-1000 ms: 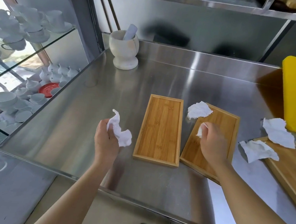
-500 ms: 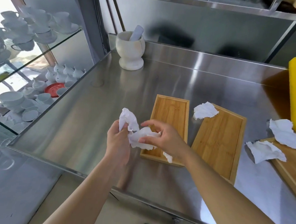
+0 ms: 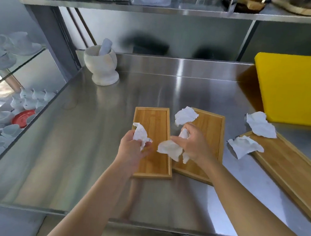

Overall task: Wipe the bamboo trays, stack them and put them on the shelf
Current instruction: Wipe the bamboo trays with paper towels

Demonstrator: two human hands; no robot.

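Two small bamboo trays lie side by side on the steel counter (image 3: 93, 150): the left tray (image 3: 154, 121) and the right tray (image 3: 212, 129), its near corner tucked under the left one's edge. A larger bamboo tray (image 3: 290, 175) lies at the right. My left hand (image 3: 132, 149) hovers over the left tray, shut on a crumpled white tissue (image 3: 140, 135). My right hand (image 3: 195, 146) is above the gap between the trays, shut on another white tissue (image 3: 169, 149). A loose tissue (image 3: 185, 116) rests on the right tray's far corner.
Two more crumpled tissues (image 3: 260, 127) (image 3: 244, 146) lie by the large tray. A yellow board (image 3: 293, 88) stands at the back right, a stone mortar with pestle (image 3: 101, 66) at the back left. Glass shelves of white cups (image 3: 13, 108) flank the left edge; a steel shelf (image 3: 158, 9) runs overhead.
My right hand left the right tray and came to my left hand. The two hands met at the tissue, then parted, each now holding a white tissue piece.
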